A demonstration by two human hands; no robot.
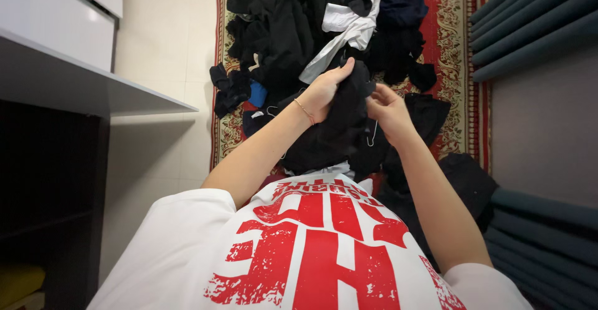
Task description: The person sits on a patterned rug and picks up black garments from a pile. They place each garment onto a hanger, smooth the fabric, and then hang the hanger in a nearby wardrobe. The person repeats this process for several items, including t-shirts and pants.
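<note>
Left hand (327, 89) and right hand (386, 107) are both gripping a black garment (336, 132) held up over the clothes pile (293, 23) on the red rug (451, 29), likely needing an edge-pinch to spread it flat

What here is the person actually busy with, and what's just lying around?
In hand:
- black garment, gripped by the left hand and right hand
- wire hanger dangling by it

Lying about:
- heap of dark clothes
- white garment
- patterned red rug
- white shelf
- grey curtains
</note>
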